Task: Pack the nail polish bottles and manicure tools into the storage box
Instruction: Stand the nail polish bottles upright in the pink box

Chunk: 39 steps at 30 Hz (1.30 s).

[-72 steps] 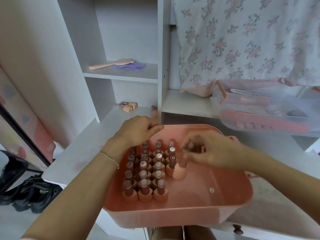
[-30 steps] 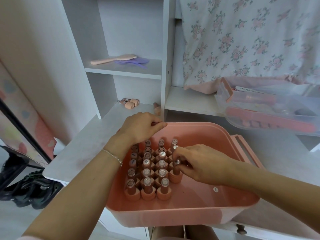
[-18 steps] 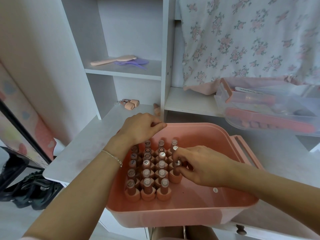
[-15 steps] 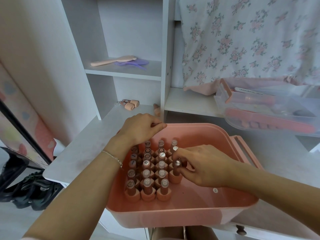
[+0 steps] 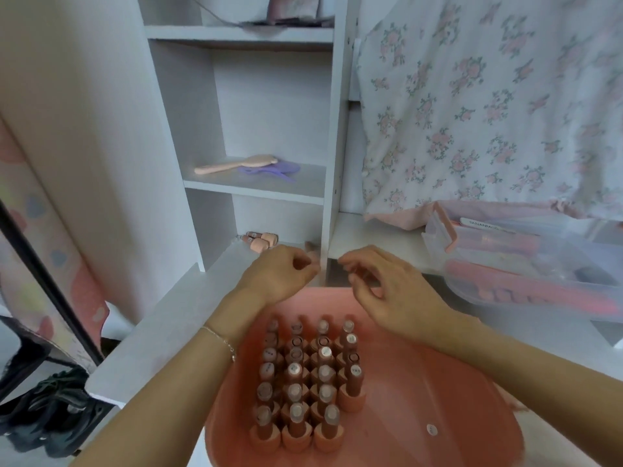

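- left hand [image 5: 279, 278] fingers loosely curled, holding nothing, at far rim of pink storage box [image 5: 438, 382]
- right hand [image 5: 387, 291] likewise, fingers loosely curled
- nail polish bottles [image 5: 310, 379] upright in rows inside

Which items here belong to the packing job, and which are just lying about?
Job: pink storage box; upright bottles inside; loose bottles on the shelf; clear tool case.
Lying about: hairbrush; purple comb; floral cloth; shoes.

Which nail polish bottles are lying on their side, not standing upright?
The two bottles on the white shelf, behind the left hand, lie on their side. Those in the pink storage box all stand upright in rows.
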Available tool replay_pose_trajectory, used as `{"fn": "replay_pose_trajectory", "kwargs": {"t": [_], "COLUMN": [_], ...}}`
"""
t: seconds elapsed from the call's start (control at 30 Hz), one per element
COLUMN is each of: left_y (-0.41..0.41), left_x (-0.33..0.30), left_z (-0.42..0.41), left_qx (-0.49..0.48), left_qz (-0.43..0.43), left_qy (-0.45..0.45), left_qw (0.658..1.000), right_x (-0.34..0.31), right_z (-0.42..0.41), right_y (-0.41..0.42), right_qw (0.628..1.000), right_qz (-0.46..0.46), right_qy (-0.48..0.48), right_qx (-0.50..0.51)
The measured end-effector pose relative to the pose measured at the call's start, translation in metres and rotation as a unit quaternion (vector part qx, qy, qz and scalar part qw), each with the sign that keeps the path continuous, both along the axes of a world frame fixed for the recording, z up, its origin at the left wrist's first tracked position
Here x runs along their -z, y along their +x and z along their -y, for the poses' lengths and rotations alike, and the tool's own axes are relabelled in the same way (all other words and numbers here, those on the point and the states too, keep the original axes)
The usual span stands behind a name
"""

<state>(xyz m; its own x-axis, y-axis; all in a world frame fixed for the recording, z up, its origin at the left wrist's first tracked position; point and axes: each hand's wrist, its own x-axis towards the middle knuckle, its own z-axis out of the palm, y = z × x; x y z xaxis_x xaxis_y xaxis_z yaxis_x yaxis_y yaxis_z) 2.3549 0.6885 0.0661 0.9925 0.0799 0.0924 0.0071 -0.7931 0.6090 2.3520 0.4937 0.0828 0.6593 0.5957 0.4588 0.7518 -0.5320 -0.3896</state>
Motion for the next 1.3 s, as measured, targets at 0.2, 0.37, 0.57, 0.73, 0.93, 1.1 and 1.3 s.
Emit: {"fn": "replay_pose_trajectory", "kwargs": {"t": [0.2, 0.37, 0.57, 0.73, 0.93, 1.1, 1.3], "left_y": [0.014, 0.033, 0.073, 0.114, 0.148, 0.142, 0.111], "left_x": [-0.003, 0.04, 0.085, 0.108, 0.123, 0.125, 0.111], "left_z": [-0.06, -0.105, -0.129, -0.141, -0.142, -0.138, -0.134], "left_qx": [-0.09, -0.124, -0.118, -0.091, -0.092, -0.127, -0.137], "left_qz": [0.013, -0.004, 0.014, 0.025, -0.004, 0.03, 0.045], "left_qy": [0.044, 0.02, 0.03, 0.09, 0.136, 0.179, 0.121], "left_qw": [0.995, 0.992, 0.992, 0.991, 0.986, 0.975, 0.982], "right_x": [-0.01, 0.013, 0.059, 0.087, 0.103, 0.106, 0.09], "right_z": [-0.052, -0.128, -0.178, -0.188, -0.19, -0.189, -0.194], "right_y": [0.045, 0.096, 0.157, 0.175, 0.177, 0.181, 0.163], "right_qw": [0.993, 0.968, 0.924, 0.897, 0.943, 0.949, 0.961], "right_qz": [-0.107, -0.246, -0.244, -0.275, -0.258, -0.272, -0.266], "right_qy": [0.046, -0.055, -0.251, -0.264, -0.158, -0.12, -0.013], "right_qx": [0.005, 0.011, 0.155, 0.223, 0.135, 0.107, 0.07]}}
